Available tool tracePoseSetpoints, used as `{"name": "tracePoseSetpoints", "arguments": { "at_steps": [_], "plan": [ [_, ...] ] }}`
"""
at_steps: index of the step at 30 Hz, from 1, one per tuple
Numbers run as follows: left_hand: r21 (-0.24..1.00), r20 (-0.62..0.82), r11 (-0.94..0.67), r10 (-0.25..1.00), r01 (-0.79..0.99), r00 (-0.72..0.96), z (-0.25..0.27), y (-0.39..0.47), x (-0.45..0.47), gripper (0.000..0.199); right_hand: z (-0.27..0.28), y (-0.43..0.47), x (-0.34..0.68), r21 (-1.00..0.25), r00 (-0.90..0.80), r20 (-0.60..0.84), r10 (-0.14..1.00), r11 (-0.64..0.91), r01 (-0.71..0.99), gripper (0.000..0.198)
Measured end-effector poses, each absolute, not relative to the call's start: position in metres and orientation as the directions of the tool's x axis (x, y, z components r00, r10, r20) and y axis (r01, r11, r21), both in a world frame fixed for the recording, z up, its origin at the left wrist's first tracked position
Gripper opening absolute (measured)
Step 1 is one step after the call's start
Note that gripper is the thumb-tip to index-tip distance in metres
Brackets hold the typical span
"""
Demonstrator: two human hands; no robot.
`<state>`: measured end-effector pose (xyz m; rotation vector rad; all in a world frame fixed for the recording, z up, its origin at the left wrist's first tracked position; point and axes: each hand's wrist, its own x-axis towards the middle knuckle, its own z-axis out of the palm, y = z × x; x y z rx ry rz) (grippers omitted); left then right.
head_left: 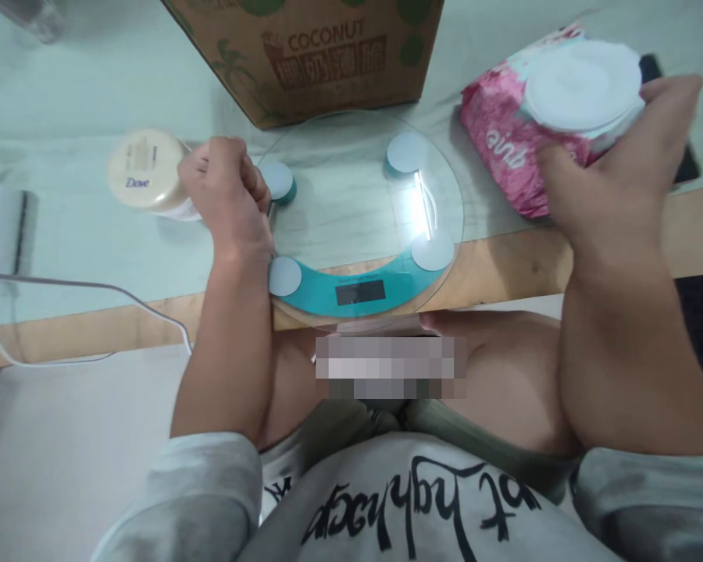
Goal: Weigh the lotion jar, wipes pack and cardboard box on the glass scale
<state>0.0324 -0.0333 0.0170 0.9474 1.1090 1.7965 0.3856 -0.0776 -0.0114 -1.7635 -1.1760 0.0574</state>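
A round glass scale (351, 211) with a teal display band lies across the table's front edge. My left hand (226, 183) is a closed fist at the scale's left rim, and the inside of its fingers is hidden. Just left of the fist stands a Dove jar (146, 168) with a cream lid. On the right, my right hand (615, 172) grips a pink pack of wet wipes (497, 148) with a large white lid, thumb on the near side and fingers round the right end. Whether the pack touches the table I cannot tell.
A cardboard coconut box (328, 62) stands behind the scale. A dark flat object (686, 165) is partly hidden by my right hand. At the left are a white box-shaped device (0, 226) and a white cable (123, 293) crossing the table edge.
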Motion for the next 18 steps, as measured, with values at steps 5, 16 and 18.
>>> {"name": "tracePoseSetpoints", "arguments": {
  "at_steps": [5,16,18],
  "plan": [
    [0.929,0.182,-0.283,0.912,-0.239,-0.368,0.014,-0.032,0.031,0.040,0.012,-0.096,0.333,-0.502,0.314,0.654,0.689,0.084,0.861,0.089],
    [0.957,0.221,-0.269,0.920,-0.111,-0.324,0.033,-0.031,0.026,0.045,0.023,-0.034,0.265,-0.780,0.183,0.422,0.888,0.252,0.573,0.083],
    [0.940,0.320,-0.342,0.869,0.011,-0.378,0.042,-0.028,0.022,0.039,0.032,-0.019,0.255,-0.842,0.243,0.311,0.919,0.148,0.518,0.089]
  ]
}}
